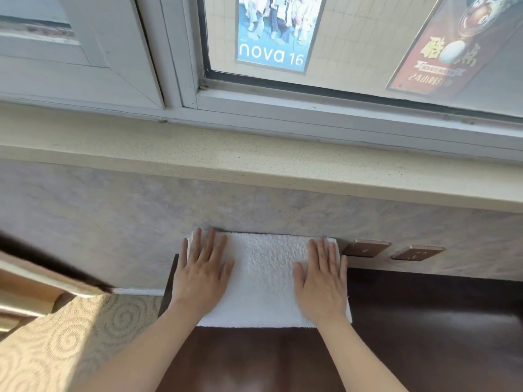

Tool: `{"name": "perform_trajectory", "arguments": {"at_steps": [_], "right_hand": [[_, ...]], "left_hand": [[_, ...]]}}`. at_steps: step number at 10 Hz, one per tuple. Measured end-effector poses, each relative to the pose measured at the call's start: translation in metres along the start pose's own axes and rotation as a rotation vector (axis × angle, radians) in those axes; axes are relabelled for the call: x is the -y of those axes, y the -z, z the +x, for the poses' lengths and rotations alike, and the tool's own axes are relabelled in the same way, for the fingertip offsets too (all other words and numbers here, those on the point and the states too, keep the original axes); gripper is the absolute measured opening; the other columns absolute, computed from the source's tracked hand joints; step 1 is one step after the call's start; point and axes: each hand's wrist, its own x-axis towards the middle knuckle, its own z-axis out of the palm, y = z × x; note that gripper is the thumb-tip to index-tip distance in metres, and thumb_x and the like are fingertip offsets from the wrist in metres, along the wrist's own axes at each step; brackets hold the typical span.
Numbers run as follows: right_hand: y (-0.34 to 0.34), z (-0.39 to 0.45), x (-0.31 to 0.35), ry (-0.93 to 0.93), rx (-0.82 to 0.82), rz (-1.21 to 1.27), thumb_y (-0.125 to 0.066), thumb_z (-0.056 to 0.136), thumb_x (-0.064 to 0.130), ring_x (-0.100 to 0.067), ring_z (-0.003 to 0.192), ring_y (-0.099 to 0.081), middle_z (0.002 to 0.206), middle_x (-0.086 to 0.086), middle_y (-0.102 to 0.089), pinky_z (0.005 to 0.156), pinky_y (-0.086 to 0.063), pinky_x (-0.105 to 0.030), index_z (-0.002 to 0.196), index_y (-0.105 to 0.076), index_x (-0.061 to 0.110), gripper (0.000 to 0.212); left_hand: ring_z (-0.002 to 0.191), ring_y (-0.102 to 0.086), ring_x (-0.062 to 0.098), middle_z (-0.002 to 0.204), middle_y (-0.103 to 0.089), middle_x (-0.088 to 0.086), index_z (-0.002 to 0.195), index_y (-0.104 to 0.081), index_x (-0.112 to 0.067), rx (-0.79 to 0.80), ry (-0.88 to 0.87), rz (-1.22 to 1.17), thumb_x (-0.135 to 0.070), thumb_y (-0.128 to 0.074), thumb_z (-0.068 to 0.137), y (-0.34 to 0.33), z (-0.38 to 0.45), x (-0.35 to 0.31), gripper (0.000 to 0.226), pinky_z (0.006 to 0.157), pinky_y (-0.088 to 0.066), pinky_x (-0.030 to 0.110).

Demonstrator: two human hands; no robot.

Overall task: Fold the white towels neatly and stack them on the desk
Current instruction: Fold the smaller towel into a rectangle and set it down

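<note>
The folded white towel (264,278) was laid flat on the dark desk (424,321), against the wall. It was pressed by the left hand (201,274) and right hand (322,281), fingers straight and flat.

Grey-framed window (283,106) above a speckled beige sill (226,157); through the glass, a blue "nova 16" poster (276,32) and a red billboard (441,49). Below the sill, mottled grey wall (113,210) bearing two bronze wall plates (365,248). Swirl-patterned beige carpet (70,343) lies sunlit at lower left.
</note>
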Motion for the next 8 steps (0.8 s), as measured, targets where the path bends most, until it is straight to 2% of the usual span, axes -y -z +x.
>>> {"name": "perform_trajectory", "arguments": {"at_steps": [1, 2, 3, 4, 5, 6, 7, 8], "right_hand": [[-0.003, -0.003, 0.028, 0.190, 0.031, 0.041, -0.001, 0.098, 0.060, -0.018, 0.154, 0.014, 0.167, 0.003, 0.006, 0.123, 0.010, -0.048, 0.160, -0.006, 0.026, 0.071], [-0.010, -0.006, 0.029, 0.243, 0.072, 0.034, -0.002, 0.098, 0.060, -0.015, 0.153, 0.017, 0.168, 0.004, 0.008, 0.123, 0.008, -0.046, 0.160, -0.004, 0.033, 0.068], [-0.012, -0.006, 0.002, 0.130, 0.031, 0.012, -0.001, 0.100, 0.060, -0.016, 0.155, 0.011, 0.168, 0.005, 0.004, 0.125, 0.002, -0.045, 0.159, -0.002, 0.037, 0.063], [-0.012, -0.006, -0.027, -0.009, 0.063, 0.084, 0.009, 0.093, 0.062, -0.016, 0.155, 0.013, 0.165, 0.011, 0.018, 0.126, -0.001, -0.044, 0.155, 0.015, 0.041, 0.066], [-0.011, -0.006, -0.038, -0.062, 0.066, 0.152, 0.009, 0.092, 0.061, -0.021, 0.156, -0.005, 0.166, 0.009, 0.013, 0.125, -0.014, -0.043, 0.158, 0.007, 0.036, 0.071], [-0.006, -0.009, -0.033, -0.068, 0.088, 0.124, 0.011, 0.090, 0.060, -0.024, 0.155, -0.011, 0.169, 0.002, 0.006, 0.122, -0.023, -0.041, 0.160, 0.003, 0.032, 0.076], [0.002, -0.014, -0.028, -0.087, 0.107, 0.090, 0.018, 0.085, 0.061, -0.026, 0.156, -0.007, 0.169, 0.000, 0.008, 0.123, -0.017, -0.040, 0.160, 0.006, 0.028, 0.083], [0.018, -0.023, -0.023, -0.052, 0.136, 0.050, 0.022, 0.081, 0.063, -0.027, 0.156, 0.002, 0.169, 0.001, 0.011, 0.125, -0.003, -0.041, 0.160, 0.007, 0.027, 0.088]], "left_hand": [[0.153, -0.016, 0.026, 0.163, -0.026, 0.003, 0.157, -0.027, -0.027, -0.009, -0.166, -0.039, -0.057, -0.014, 0.105, -0.004, -0.002, -0.032, 0.061, 0.121, -0.004, 0.045], [0.154, -0.005, 0.020, 0.167, -0.014, -0.004, 0.158, -0.013, -0.037, 0.050, -0.222, -0.059, -0.063, -0.003, 0.102, -0.013, -0.005, -0.042, 0.062, 0.122, 0.002, 0.040], [0.151, 0.021, 0.014, 0.165, 0.015, -0.012, 0.155, 0.010, -0.046, 0.025, -0.184, -0.025, -0.070, 0.013, 0.092, -0.015, 0.000, -0.026, 0.067, 0.122, 0.014, 0.039], [0.151, 0.022, 0.014, 0.164, 0.017, -0.013, 0.154, 0.009, -0.048, 0.010, -0.160, -0.051, -0.073, 0.016, 0.089, -0.013, 0.006, -0.018, 0.070, 0.122, 0.016, 0.039], [0.152, 0.018, 0.014, 0.166, 0.012, -0.011, 0.155, 0.004, -0.047, 0.012, -0.162, -0.036, -0.072, 0.012, 0.092, -0.014, 0.008, -0.019, 0.068, 0.121, 0.016, 0.037], [0.151, 0.020, 0.013, 0.165, 0.015, -0.012, 0.155, 0.005, -0.048, 0.051, -0.146, -0.024, -0.071, 0.008, 0.094, -0.015, 0.003, -0.018, 0.065, 0.121, 0.016, 0.037], [0.151, 0.019, 0.014, 0.165, 0.014, -0.012, 0.155, 0.005, -0.047, 0.057, -0.143, -0.047, -0.075, 0.018, 0.086, -0.009, 0.000, -0.020, 0.075, 0.120, 0.016, 0.035], [0.151, 0.017, 0.014, 0.166, 0.011, -0.007, 0.158, 0.002, -0.038, 0.071, -0.139, -0.061, -0.077, 0.034, 0.070, 0.005, -0.005, -0.023, 0.101, 0.122, 0.014, 0.033]]}}
